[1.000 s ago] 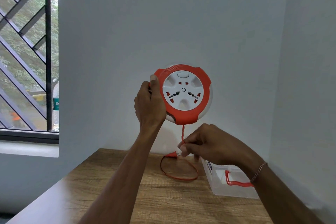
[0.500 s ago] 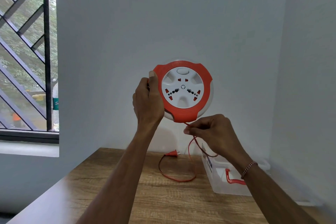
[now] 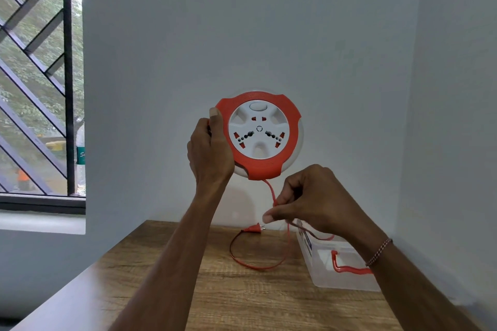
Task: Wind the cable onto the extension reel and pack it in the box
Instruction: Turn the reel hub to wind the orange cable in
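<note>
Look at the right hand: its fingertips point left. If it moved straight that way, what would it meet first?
Probably the left forearm. The right hand, pinching the cable, points towards it, though depth is unclear.

In my left grip I see the reel: smooth moulded plastic, an orange ribbed rim around a white satin socket face. Below it, pinched in my right grip, the cable has a smooth orange plastic sheath with a slight sheen. Beneath both grips, the counter shows matt wood grain, lightly textured. Under my right wrist, the box is clear glossy plastic with an orange plastic handle.
</note>
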A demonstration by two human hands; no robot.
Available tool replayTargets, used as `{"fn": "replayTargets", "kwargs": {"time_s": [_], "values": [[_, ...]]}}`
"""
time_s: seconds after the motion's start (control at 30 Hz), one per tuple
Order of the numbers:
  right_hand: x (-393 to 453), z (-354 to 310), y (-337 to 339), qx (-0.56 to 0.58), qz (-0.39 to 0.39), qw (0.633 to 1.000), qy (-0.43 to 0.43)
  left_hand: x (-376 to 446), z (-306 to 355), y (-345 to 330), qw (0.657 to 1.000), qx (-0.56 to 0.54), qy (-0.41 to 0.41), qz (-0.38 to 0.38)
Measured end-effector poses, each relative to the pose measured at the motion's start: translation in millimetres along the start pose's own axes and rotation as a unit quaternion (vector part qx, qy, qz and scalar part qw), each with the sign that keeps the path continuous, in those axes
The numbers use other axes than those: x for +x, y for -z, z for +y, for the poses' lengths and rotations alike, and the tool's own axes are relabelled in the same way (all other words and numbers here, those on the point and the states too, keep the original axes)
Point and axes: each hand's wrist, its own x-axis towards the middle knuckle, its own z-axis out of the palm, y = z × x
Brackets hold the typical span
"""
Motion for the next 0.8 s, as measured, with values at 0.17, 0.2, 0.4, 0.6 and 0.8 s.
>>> {"fn": "replayTargets", "kwargs": {"time_s": [0.17,0.2,0.4,0.6,0.8], "values": [[-2,-12,-6,0.148,-0.084,0.985,0.011,5,-1,4,1.000,0.004,0.012,0.003],[-1,-13,-7,0.153,-0.095,0.984,0.015,5,-1,4,1.000,0.003,0.012,0.003],[-4,-16,-10,0.125,-0.165,0.977,0.041,3,0,3,1.000,0.012,0.003,-0.009],[-5,-23,-13,-0.021,-0.161,0.985,0.058,4,-4,2,0.999,0.029,-0.010,-0.035],[-9,-28,12,-0.135,0.071,0.981,0.122,-1,-4,0,0.996,0.035,-0.026,-0.077]]}}
